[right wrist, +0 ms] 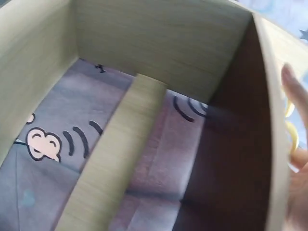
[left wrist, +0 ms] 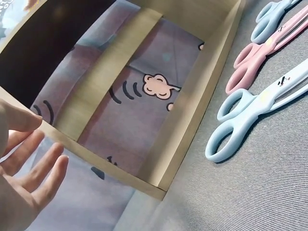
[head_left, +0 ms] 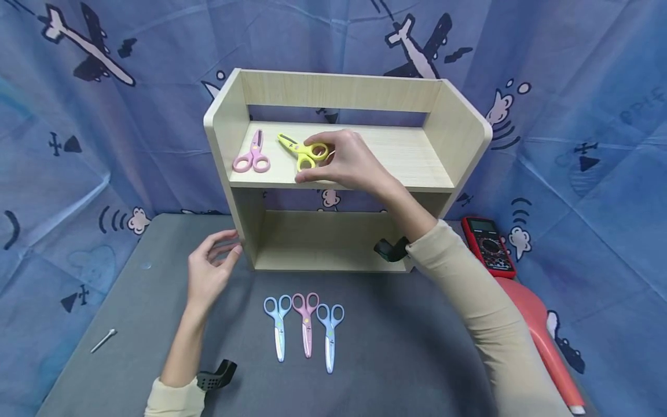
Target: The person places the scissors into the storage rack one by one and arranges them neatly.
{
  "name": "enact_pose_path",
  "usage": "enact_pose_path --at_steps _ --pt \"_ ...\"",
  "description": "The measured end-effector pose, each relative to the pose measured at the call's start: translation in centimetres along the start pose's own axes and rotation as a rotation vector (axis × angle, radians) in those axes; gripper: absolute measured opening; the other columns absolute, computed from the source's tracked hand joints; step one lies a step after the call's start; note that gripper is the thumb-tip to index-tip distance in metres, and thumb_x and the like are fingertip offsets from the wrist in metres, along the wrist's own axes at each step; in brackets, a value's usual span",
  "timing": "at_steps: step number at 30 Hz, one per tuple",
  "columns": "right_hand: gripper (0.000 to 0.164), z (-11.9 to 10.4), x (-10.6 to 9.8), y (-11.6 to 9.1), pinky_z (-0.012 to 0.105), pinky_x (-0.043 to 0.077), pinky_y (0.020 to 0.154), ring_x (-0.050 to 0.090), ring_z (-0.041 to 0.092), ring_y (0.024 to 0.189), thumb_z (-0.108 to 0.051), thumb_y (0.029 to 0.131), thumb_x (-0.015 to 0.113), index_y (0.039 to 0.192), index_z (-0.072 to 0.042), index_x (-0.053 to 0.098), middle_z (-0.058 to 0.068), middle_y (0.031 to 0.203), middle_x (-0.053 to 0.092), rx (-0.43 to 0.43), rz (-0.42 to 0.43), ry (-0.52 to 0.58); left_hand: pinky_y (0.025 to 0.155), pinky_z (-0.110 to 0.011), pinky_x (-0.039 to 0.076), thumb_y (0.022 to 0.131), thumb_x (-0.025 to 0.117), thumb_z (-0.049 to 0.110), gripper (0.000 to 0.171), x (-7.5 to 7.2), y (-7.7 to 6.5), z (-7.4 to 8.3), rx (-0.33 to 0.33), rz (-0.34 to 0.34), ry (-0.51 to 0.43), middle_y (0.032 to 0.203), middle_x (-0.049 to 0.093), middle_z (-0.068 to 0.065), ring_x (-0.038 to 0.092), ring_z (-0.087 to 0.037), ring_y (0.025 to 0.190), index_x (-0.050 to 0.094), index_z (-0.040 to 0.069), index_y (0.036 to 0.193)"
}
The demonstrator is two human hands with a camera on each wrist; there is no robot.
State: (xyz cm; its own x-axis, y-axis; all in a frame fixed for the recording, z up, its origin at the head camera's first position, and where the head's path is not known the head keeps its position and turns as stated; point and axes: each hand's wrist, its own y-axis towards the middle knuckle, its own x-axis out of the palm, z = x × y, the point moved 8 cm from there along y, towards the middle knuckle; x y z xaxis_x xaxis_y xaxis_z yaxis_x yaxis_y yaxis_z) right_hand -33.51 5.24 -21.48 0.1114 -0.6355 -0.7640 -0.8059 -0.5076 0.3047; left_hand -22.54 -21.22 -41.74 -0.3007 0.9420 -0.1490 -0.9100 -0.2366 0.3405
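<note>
At the upper shelf of a wooden rack, my right hand holds yellow scissors by the handles, thumb on the near side and fingers on the far side. Their closed blades point to the back left. Pink scissors lie left of them, handles toward the front. My left hand is beside the rack's left side panel, fingers loosely bent and holding nothing; the left wrist view shows its fingers near the panel edge. The right wrist view shows only part of the yellow handles behind the shelf board.
In front of the rack, blue scissors, a second pink pair and another blue pair lie in a row on the grey table. A bolt lies at left. A red multimeter and a red-orange object are at right.
</note>
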Motion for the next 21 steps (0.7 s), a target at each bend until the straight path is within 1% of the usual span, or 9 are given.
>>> enact_pose_path --at_steps 2,4,8,11,13,15,16,18,21 --pt "0.067 0.1 0.7 0.9 0.024 0.052 0.078 0.066 0.019 0.089 -0.037 0.08 0.099 0.134 -0.005 0.076 0.012 0.113 0.079 -0.003 0.007 -0.027 0.081 -0.014 0.062 0.099 0.075 -0.002 0.034 0.0 0.0 0.1 0.0 -0.003 -0.002 0.134 0.074 -0.02 0.073 0.005 0.103 0.073 0.001 0.133" --pt "0.059 -0.1 1.2 1.4 0.023 0.049 0.074 0.063 0.017 0.085 -0.038 0.083 0.097 0.128 -0.005 0.078 0.01 0.106 0.079 -0.018 0.018 -0.055 0.081 -0.014 0.062 0.099 0.075 -0.001 0.035 0.0 0.0 0.2 0.0 -0.006 -0.004 0.134 0.074 -0.021 0.073 0.004 0.103 0.073 0.001 0.134" --pt "0.044 -0.7 2.0 2.0 0.024 0.039 0.07 0.054 0.018 0.08 -0.042 0.089 0.091 0.112 -0.005 0.082 0.008 0.087 0.072 -0.053 0.021 -0.119 0.081 -0.014 0.062 0.099 0.075 -0.001 0.034 0.0 -0.1 0.2 -0.004 -0.006 0.001 0.134 0.074 -0.02 0.073 0.004 0.103 0.073 0.001 0.133" --pt "0.048 -1.1 2.4 2.1 0.026 0.033 0.072 0.05 0.018 0.084 -0.046 0.089 0.09 0.112 -0.004 0.084 0.008 0.087 0.071 -0.056 0.028 -0.162 0.081 -0.014 0.062 0.099 0.075 -0.001 0.034 -0.1 -0.1 0.2 -0.005 -0.007 0.002 0.134 0.074 -0.019 0.073 0.004 0.103 0.073 0.002 0.133" --pt "0.051 -1.2 2.6 2.0 0.026 0.034 0.072 0.051 0.019 0.084 -0.048 0.089 0.09 0.112 -0.003 0.084 0.01 0.088 0.074 -0.046 0.039 -0.171 0.081 -0.013 0.062 0.099 0.075 -0.001 0.034 -0.1 -0.1 0.2 -0.003 -0.01 0.001 0.134 0.074 -0.019 0.073 0.004 0.103 0.073 0.002 0.133" --pt "0.054 -1.3 2.7 2.0 0.025 0.038 0.073 0.055 0.018 0.085 -0.049 0.088 0.09 0.115 -0.003 0.084 0.009 0.091 0.076 -0.033 0.054 -0.176 0.081 -0.013 0.062 0.099 0.074 -0.001 0.034 -0.1 -0.1 0.2 -0.001 -0.011 0.002 0.134 0.074 -0.02 0.073 0.005 0.103 0.073 0.001 0.133" --pt "0.052 -1.4 2.8 2.0 0.026 0.038 0.073 0.055 0.019 0.084 -0.049 0.089 0.09 0.111 -0.002 0.084 0.01 0.089 0.075 -0.03 0.056 -0.176 0.081 -0.013 0.062 0.099 0.074 -0.001 0.034 -0.1 -0.1 0.2 -0.001 -0.01 0.001 0.134 0.074 -0.02 0.073 0.006 0.103 0.072 0.001 0.133" --pt "0.05 -1.4 2.8 1.9 0.027 0.042 0.073 0.058 0.019 0.084 -0.048 0.089 0.09 0.108 -0.002 0.083 0.011 0.089 0.076 -0.025 0.063 -0.17 0.08 -0.012 0.061 0.099 0.074 -0.002 0.035 -0.1 0.0 0.2 -0.001 -0.01 -0.002 0.134 0.074 -0.021 0.073 0.007 0.102 0.072 0.0 0.133" --pt "0.054 -1.3 2.6 1.8 0.031 0.051 0.078 0.065 0.021 0.088 -0.048 0.088 0.091 0.112 -0.001 0.083 0.013 0.096 0.079 -0.026 0.072 -0.16 0.08 -0.012 0.061 0.099 0.075 -0.002 0.035 0.0 0.0 0.1 -0.001 -0.01 -0.007 0.134 0.073 -0.022 0.073 0.007 0.102 0.072 -0.001 0.133"
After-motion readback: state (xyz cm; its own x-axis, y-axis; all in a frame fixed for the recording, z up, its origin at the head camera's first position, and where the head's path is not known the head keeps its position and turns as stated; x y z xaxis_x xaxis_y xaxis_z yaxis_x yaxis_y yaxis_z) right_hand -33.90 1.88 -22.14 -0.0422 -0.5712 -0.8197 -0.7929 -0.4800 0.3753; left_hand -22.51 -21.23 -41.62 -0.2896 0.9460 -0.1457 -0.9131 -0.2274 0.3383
